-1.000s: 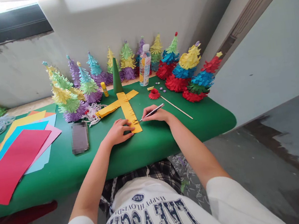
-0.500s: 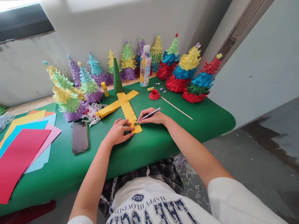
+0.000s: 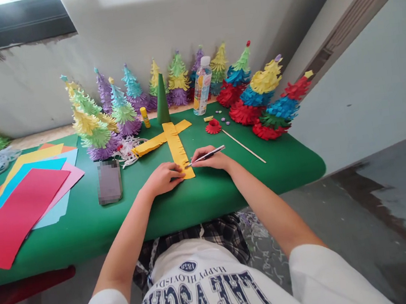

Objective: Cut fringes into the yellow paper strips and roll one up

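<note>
A yellow paper strip [image 3: 176, 145] with cuts along its edge lies on the green table, across a second yellow strip [image 3: 153, 143]. My left hand [image 3: 165, 178] rests at the lower left edge of the upright strip, fingertips touching the paper, fingers close together; whether they pinch it I cannot tell. In my right hand [image 3: 209, 160] is a slim silver and dark pen-like tool [image 3: 211, 154], its tip on the strip's lower right part. A green paper cone [image 3: 162, 101] stands just beyond the strips.
Fringed paper trees [image 3: 178, 78] line the wall, with a bottle [image 3: 202, 87] and glue stick [image 3: 145, 117] before them. A phone [image 3: 109, 182] and coloured sheets [image 3: 27, 210] lie left. On the right are a red fringed roll [image 3: 213, 126] and thin stick [image 3: 244, 146].
The view has shifted slightly, moving most table items a little right in the picture. My left fingers are drawn closer together at the strip, and the tool's tip remains on it.
</note>
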{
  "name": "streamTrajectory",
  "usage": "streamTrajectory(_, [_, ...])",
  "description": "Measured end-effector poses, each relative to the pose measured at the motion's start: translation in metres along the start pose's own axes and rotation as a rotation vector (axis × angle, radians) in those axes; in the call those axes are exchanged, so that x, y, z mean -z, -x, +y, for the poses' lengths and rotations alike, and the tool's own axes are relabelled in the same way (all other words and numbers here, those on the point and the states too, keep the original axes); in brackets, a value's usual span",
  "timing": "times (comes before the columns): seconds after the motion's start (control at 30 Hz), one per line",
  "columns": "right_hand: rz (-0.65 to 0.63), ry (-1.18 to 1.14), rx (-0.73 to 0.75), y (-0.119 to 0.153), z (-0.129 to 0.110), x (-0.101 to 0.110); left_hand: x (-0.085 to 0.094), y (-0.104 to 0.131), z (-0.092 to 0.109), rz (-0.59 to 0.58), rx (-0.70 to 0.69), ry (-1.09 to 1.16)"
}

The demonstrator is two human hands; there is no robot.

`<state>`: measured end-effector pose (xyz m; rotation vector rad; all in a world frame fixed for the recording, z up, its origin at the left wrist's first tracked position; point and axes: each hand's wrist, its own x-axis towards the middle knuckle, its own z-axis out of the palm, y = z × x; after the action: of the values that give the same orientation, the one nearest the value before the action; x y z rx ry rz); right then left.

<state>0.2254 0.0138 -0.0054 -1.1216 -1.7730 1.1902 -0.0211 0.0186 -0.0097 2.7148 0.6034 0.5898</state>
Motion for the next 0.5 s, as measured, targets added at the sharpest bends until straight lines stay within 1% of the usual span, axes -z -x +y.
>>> streamTrajectory(0.23, [-0.064, -0.008, -0.024, -0.0017, 0.0017, -0.0011, 0.0026, -0.0004, 0.0014, -0.003, -0.002, 0.029])
streamTrajectory(0.5, [-0.071, -0.01, -0.014, -0.0013, -0.0006, -0.0013, 0.0032, 0.0003, 0.0024, -0.012, 0.029, 0.049])
